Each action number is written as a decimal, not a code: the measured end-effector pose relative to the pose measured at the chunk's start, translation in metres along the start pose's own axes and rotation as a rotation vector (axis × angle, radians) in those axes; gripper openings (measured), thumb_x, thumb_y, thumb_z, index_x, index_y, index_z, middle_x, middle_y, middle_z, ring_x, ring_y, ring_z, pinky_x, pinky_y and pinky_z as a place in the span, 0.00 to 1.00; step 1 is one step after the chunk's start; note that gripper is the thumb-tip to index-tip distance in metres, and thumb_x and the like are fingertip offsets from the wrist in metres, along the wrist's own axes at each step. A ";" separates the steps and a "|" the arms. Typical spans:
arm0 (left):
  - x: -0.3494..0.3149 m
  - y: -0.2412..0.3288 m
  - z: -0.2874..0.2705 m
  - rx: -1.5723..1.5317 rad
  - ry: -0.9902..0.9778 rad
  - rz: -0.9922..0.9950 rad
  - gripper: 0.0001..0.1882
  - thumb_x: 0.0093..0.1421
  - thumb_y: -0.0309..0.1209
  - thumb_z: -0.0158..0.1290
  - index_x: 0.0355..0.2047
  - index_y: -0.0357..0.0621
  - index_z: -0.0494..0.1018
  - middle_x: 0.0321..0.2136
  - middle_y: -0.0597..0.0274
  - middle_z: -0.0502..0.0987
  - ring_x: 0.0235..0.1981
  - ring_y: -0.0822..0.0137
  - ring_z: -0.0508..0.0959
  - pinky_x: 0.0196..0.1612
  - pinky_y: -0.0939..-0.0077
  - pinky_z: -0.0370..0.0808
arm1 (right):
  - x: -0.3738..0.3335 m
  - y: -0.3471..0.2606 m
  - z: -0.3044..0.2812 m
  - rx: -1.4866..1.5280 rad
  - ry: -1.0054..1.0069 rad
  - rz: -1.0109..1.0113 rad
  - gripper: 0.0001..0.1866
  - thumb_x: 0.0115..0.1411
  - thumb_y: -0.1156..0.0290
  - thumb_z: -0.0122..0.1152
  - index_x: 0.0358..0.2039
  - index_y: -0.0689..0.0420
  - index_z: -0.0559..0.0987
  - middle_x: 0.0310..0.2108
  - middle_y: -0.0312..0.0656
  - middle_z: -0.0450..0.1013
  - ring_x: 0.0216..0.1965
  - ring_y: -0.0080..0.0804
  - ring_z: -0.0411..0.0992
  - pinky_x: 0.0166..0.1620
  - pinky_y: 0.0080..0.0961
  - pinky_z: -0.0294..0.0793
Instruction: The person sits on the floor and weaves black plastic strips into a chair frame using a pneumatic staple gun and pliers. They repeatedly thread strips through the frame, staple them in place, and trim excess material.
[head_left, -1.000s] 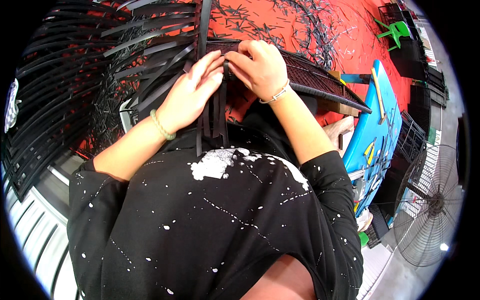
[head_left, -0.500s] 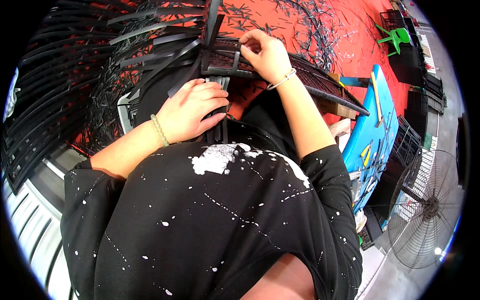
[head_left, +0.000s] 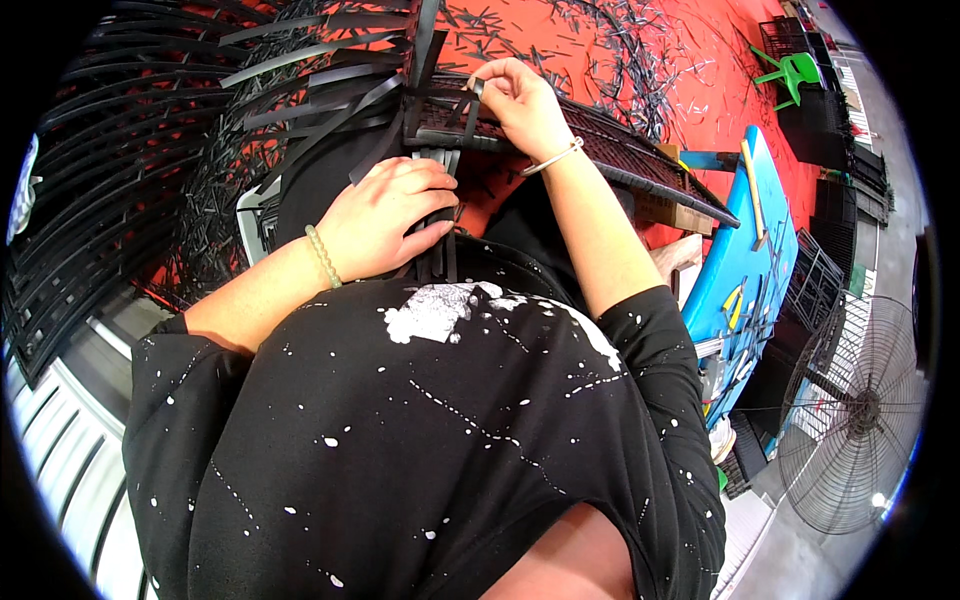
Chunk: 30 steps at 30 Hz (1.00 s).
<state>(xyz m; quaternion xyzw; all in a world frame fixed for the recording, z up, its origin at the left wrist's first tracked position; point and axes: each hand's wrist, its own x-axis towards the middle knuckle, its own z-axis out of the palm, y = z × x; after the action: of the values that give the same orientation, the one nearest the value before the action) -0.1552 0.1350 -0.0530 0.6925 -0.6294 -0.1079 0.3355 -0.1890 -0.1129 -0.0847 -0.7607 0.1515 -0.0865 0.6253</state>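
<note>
A dark woven frame made of flat black strips stands in front of me, with loose strip ends fanning out to its left. My right hand, wearing a thin bangle, is closed in a pinch on a black strip at the frame's upper edge. Just below the frame's corner, my left hand, with a beaded bracelet, is curled over a bunch of hanging black strips. Its fingertips and thumb close round them, and the palm side is hidden.
Cut strips litter the red floor covering. To the right is a blue table bearing a hammer and yellow-handled pliers. Beyond it are a large fan and a green chair. Curved black strips fill the left side.
My right hand has shifted slightly left and now shows a strip end between thumb and fingers. My left hand has stayed nearly in place.
</note>
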 end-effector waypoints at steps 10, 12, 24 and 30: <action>0.002 0.003 -0.002 0.007 -0.028 -0.015 0.13 0.59 0.32 0.61 0.43 0.43 0.78 0.49 0.60 0.77 0.56 0.57 0.75 0.61 0.61 0.69 | 0.004 -0.005 -0.006 -0.050 -0.266 0.286 0.04 0.61 0.77 0.61 0.36 0.64 0.81 0.30 0.40 0.82 0.30 0.21 0.78 0.36 0.19 0.78; 0.002 0.002 -0.001 -0.010 -0.004 -0.016 0.13 0.58 0.31 0.61 0.43 0.43 0.78 0.49 0.60 0.77 0.55 0.56 0.75 0.60 0.62 0.71 | 0.004 -0.002 -0.010 -0.107 -0.315 0.232 0.06 0.60 0.75 0.63 0.36 0.63 0.83 0.30 0.38 0.81 0.32 0.20 0.78 0.39 0.20 0.78; 0.023 -0.003 -0.001 0.016 0.086 -0.112 0.22 0.50 0.30 0.67 0.46 0.43 0.77 0.42 0.54 0.73 0.44 0.53 0.76 0.49 0.64 0.75 | -0.010 0.000 -0.029 -0.333 -0.471 -0.124 0.14 0.60 0.65 0.61 0.40 0.62 0.84 0.35 0.48 0.82 0.39 0.34 0.80 0.46 0.30 0.77; 0.032 -0.006 -0.007 0.097 -0.028 -0.059 0.19 0.51 0.33 0.68 0.43 0.43 0.79 0.39 0.58 0.74 0.42 0.56 0.77 0.46 0.65 0.76 | -0.008 0.006 -0.028 -0.345 -0.475 -0.109 0.14 0.61 0.63 0.59 0.39 0.60 0.84 0.32 0.45 0.81 0.34 0.32 0.77 0.43 0.30 0.76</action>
<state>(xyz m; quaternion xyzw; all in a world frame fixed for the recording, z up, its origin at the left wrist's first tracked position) -0.1409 0.1070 -0.0427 0.7247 -0.6177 -0.0967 0.2895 -0.2066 -0.1367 -0.0849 -0.8616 -0.0278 0.0875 0.4992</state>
